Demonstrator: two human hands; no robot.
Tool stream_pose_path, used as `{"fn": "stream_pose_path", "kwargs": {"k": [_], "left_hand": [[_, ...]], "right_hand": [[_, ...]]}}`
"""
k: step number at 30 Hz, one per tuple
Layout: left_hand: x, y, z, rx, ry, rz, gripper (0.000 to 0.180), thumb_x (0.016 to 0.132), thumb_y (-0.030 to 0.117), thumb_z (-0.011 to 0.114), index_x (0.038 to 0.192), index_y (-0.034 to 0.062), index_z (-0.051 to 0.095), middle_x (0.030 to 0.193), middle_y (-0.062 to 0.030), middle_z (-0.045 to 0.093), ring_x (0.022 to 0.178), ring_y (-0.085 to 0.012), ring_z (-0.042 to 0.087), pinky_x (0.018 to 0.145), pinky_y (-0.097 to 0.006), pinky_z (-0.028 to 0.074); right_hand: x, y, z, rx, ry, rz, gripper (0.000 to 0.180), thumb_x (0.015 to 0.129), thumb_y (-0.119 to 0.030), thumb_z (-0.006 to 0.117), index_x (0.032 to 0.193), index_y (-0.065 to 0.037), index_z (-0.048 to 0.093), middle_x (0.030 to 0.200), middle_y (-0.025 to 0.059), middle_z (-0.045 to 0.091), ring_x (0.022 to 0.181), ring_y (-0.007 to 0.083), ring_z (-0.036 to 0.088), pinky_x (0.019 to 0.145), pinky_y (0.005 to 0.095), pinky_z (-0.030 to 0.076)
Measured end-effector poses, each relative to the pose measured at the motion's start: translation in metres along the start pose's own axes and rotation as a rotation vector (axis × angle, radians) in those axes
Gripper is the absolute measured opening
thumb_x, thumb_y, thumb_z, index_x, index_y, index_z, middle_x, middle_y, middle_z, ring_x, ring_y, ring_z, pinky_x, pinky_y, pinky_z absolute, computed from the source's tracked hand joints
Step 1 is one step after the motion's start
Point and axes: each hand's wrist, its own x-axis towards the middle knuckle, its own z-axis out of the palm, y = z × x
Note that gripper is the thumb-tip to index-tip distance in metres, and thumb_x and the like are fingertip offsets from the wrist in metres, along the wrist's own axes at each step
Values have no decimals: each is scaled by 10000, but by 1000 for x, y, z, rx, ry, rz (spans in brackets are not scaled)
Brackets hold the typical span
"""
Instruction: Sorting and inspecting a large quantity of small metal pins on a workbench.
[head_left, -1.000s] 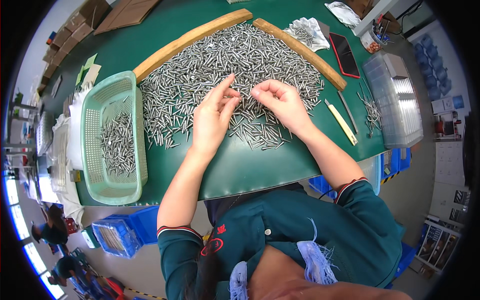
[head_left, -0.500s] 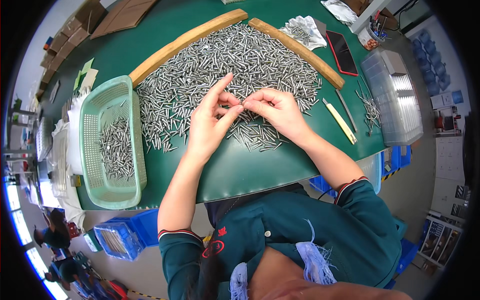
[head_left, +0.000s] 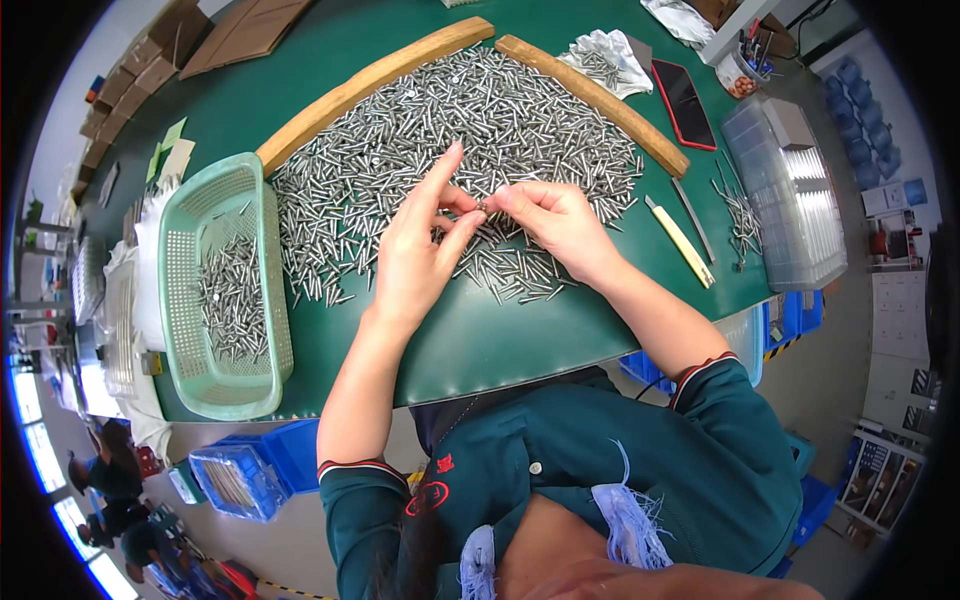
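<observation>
Okay: left hand (head_left: 418, 245) + right hand (head_left: 562, 228), fingertips meet above metal pin pile (head_left: 450, 115) | grip: left index stretched, can't tell if either pinches a pin | pile sits on green table (head_left: 490, 345), wooden bars (head_left: 380, 82) along far edges | green basket (head_left: 225, 397) left, more pins (head_left: 235, 300) inside

We worked in what looked like a factory workshop, shown by the green worktable (head_left: 470, 350) spread with small metal pins (head_left: 540, 120), the blue plastic bins (head_left: 290, 455), the black-and-yellow floor tape (head_left: 785, 346) and people (head_left: 115, 474) in the background.
</observation>
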Motion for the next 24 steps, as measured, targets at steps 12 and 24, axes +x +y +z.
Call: {"fn": "stream_pose_path", "kwargs": {"k": [12,24], "left_hand": [[3,-8,-9,53,97,31,563,805,-19,604,1320,72,398,941,-78,610,816,-121,595,703,-239,490],[2,-18,1,765,-133,84,264,715,326,691,823,88,656,791,-53,593,792,-246,544,709,-360,431]], "right_hand": [[9,2,-17,1030,-223,539,168,929,-233,490,839,-92,510,597,-87,314,475,-3,288,347,139,197],[13,3,-15,-337,7,-192,272,893,-300,542,925,-40,617,686,-12,578,602,66,515,511,216,423]]}}
